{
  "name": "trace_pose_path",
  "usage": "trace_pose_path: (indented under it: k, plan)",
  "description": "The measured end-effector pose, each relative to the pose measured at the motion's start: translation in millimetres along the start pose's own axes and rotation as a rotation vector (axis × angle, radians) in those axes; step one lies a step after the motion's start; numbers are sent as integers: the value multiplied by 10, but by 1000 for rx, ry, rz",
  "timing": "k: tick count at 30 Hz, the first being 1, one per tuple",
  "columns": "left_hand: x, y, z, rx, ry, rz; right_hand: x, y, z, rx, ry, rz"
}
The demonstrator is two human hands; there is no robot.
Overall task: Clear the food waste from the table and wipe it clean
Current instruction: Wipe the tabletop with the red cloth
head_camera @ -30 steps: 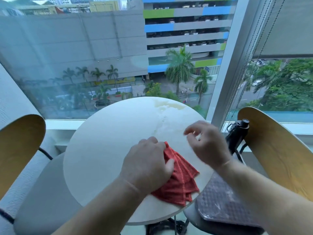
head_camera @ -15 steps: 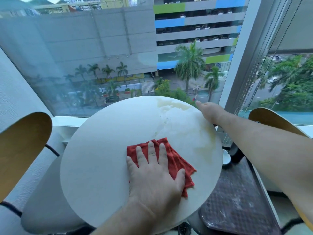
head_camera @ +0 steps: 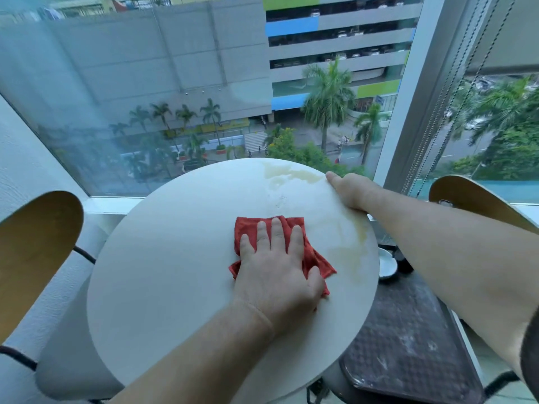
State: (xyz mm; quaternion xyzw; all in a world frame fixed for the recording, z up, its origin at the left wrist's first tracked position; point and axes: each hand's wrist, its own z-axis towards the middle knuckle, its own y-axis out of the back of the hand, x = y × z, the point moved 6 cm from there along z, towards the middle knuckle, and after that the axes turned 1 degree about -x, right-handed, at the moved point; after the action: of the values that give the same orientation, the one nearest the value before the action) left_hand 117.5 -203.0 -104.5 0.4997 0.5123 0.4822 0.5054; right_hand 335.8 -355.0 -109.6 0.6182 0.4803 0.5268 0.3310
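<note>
The left hand (head_camera: 274, 266) is pressing flat on a red cloth (head_camera: 246, 224). Its four fingers are lying straight and slightly spread, with the thumb angling out to the right. It is gripping nothing, only bearing down. The cloth is lying crumpled a little right of the middle of the round white table (head_camera: 163, 258), its edges showing beyond the fingertips and on both sides of the palm.

The right hand (head_camera: 348, 191) is reaching across to the table's far right rim. Its thumb is resting on top of the surface. The fingers are dropping out of sight over the edge, so they are probably curling under the rim to hold it, though the view is not showing them.

A yellowish stain (head_camera: 291, 174) is spreading along the far edge, just left of the right thumb. A second pale streak (head_camera: 357, 240) is running down near the right rim, between the cloth and the edge and apart from the cloth.

Below the table on the right, a dark patterned tray (head_camera: 408, 345) with whitish smears is sitting beside a white dish (head_camera: 386, 268), which the tabletop is partly hiding. Curved wooden chair backs are standing at the left (head_camera: 35, 252) and right (head_camera: 472, 199).

Through the window, a blue sign (head_camera: 379, 99) at street level is too small to read.
</note>
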Motion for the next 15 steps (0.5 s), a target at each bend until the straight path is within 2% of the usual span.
trace_pose_path:
  k: [3,7,9,13,15]
  plan:
    - [7,10,-284,43,-65,-21,-7,-23,18,-2,-7,43]
    - [214,0,-510,-23,-82,-61,-31,-11,25,-25,-56,129]
    - [356,26,-485,-22,-45,-70,-20,-32,39,-18,-16,174]
    - [587,84,-229,42,123,-13,-14,29,42,-150,120,312]
    - [628,89,-12,72,175,-11,-9,16,58,-151,146,328]
